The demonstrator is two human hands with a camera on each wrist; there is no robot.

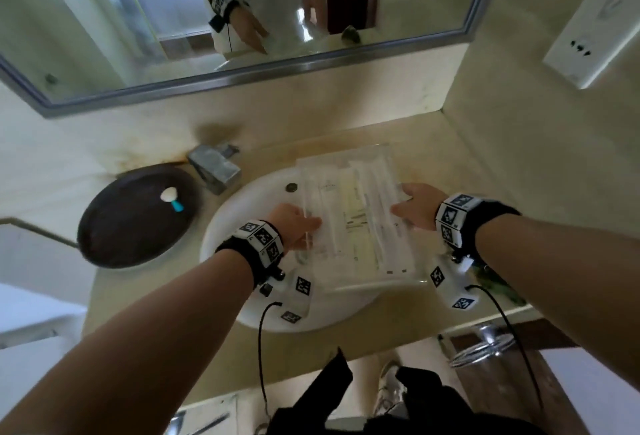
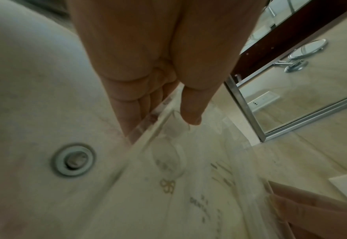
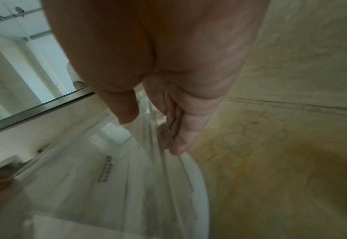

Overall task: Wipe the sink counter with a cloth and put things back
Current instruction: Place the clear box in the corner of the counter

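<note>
A person holds a clear tray point(image 1: 349, 213) over a white sink point(image 1: 242, 227), one hand at each long side. The left hand point(image 1: 294, 227) grips the tray's 9 o'clock edge: in the left wrist view the thumb point(image 2: 191, 110) lies on top of the rim and the fingers point(image 2: 131, 113) run beneath it, so the edge is pinched between them. The right hand point(image 1: 415, 206) grips the 3 o'clock edge in the same manner, thumb point(image 3: 125, 106) above and fingers point(image 3: 178, 132) under the rim. The tray sits tilted across the basin, its far end reaching over the beige counter point(image 1: 467, 192) toward 1 o'clock, its near end above the sink's front. Inside lie flat white packets point(image 1: 367, 227) with printed lettering, too blurred to read.

The drain point(image 2: 73, 159) shows in the basin just left of the tray's edge. A metal tap point(image 1: 214, 168) stands at 11 o'clock of the sink. At 9 o'clock, a dark round dish point(image 1: 135, 216) rests on the counter, carrying a small white-and-blue item point(image 1: 172, 198). A framed mirror point(image 1: 242, 19) spans the wall at 12 o'clock, showing both banded wrists. A white wall unit point(image 1: 595, 19) hangs at 2 o'clock. No cloth can be made out with certainty in any view.
</note>
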